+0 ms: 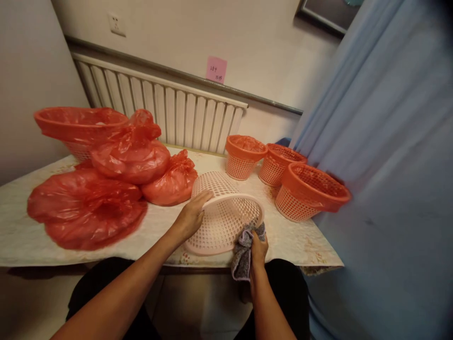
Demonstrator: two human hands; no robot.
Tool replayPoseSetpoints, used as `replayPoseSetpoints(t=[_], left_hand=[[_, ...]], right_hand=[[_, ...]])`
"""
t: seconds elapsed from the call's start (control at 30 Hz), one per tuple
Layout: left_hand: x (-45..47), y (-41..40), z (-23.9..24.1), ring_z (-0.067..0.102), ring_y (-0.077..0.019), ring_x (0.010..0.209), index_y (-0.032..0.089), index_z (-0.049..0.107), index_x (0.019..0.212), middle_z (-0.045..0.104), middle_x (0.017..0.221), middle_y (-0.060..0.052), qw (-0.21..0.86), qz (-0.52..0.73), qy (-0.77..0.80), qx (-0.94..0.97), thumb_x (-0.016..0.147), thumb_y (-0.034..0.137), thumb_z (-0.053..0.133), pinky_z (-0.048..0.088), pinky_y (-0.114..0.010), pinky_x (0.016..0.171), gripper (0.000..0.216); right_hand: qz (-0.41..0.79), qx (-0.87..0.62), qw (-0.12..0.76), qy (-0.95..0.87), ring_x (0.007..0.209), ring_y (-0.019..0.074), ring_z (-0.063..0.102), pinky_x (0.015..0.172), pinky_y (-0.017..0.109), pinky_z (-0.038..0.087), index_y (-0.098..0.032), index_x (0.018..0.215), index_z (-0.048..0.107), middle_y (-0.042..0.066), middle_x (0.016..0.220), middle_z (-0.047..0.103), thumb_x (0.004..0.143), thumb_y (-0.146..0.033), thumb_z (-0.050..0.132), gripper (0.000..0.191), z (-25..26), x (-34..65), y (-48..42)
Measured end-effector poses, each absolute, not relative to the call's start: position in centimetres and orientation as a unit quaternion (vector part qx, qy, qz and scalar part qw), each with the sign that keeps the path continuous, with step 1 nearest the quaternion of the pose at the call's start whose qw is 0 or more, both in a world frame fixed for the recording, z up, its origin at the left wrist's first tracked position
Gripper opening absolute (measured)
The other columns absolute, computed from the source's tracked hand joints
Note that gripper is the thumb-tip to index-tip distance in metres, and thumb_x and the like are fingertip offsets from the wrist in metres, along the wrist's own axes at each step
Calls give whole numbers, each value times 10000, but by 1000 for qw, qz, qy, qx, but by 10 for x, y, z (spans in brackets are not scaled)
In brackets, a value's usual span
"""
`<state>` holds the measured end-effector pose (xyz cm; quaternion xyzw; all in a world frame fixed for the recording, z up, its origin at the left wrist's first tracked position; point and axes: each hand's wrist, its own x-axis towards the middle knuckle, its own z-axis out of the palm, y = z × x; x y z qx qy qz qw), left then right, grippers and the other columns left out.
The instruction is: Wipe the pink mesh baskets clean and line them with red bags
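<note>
A pale pink perforated plastic basket (222, 222) lies tipped on its side on the table, its mouth facing me. My left hand (193, 215) grips its rim at the upper left, fingers curled over the outside. A grey cloth with a lilac edge (243, 255) is bunched in my right hand (259, 248), which presses it against the right side of the basket's rim. Part of the cloth hangs below the rim, over the table's front edge.
Several knotted red plastic bags (130, 156) and a red-lined basket (79, 120) crowd the left side. Three smaller baskets with red liners (246, 158) stand at the right, near a blue curtain (382, 189). A white radiator (170, 108) runs behind the cloth-covered table (163, 231).
</note>
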<state>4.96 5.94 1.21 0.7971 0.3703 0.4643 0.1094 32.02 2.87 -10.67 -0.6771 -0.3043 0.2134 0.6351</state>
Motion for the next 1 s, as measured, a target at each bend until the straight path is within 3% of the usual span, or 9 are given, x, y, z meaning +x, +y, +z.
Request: replayPoseSetpoints(t=[0.17,0.3,0.47,0.57,0.63,0.83,1.0], left_hand=[[21,46,-9,545,-244,1243,182,565,1285,620,1305,-91,147,504,425,737,859,181,465,396,-480,1098,439],[24,47,-11,585,-259,1177,140,530,1293,618,1288,-141,161,488,464,721,844,231,537,450,-482,1034,458],[61,61,27,569,-255,1190,121,577,1219,622,1258,-154,107,477,402,774,782,64,501,435,-474,1048,447],[77,64,54,594,-233,1136,144,602,1178,649,1194,-126,120,442,340,822,773,14,461,468,-437,1012,448],[81,64,65,574,-218,1170,167,604,1185,639,1223,-107,130,431,297,842,786,-4,423,455,-421,1028,470],[74,59,61,542,-218,1226,182,577,1249,617,1282,-98,134,414,284,854,779,-20,413,421,-445,1070,538],[64,57,49,521,-222,1266,169,584,1245,596,1327,-107,97,406,327,848,790,5,418,403,-455,1098,511]], right_hand=[[211,-662,636,-336,839,236,655,749,320,493,-131,1032,685,76,906,729,637,-418,650,490,-75,320,33],[57,-636,584,-502,865,221,630,816,324,460,-170,1024,686,55,944,713,684,-311,604,377,0,328,48],[-117,-565,406,-708,851,222,588,768,311,436,-237,1038,689,55,919,678,733,-273,613,316,76,302,48],[-183,-518,304,-779,823,233,553,723,307,413,-256,1062,684,66,855,632,750,-283,634,316,95,282,42],[-193,-504,280,-794,801,232,543,705,306,406,-254,1084,673,68,836,611,755,-278,638,332,97,275,40],[-151,-532,346,-758,867,242,568,781,330,434,-239,1087,668,73,908,645,764,-281,633,328,73,288,40],[-70,-584,489,-644,984,236,599,895,351,444,-215,1104,653,64,1061,681,754,-264,584,360,33,314,47]])
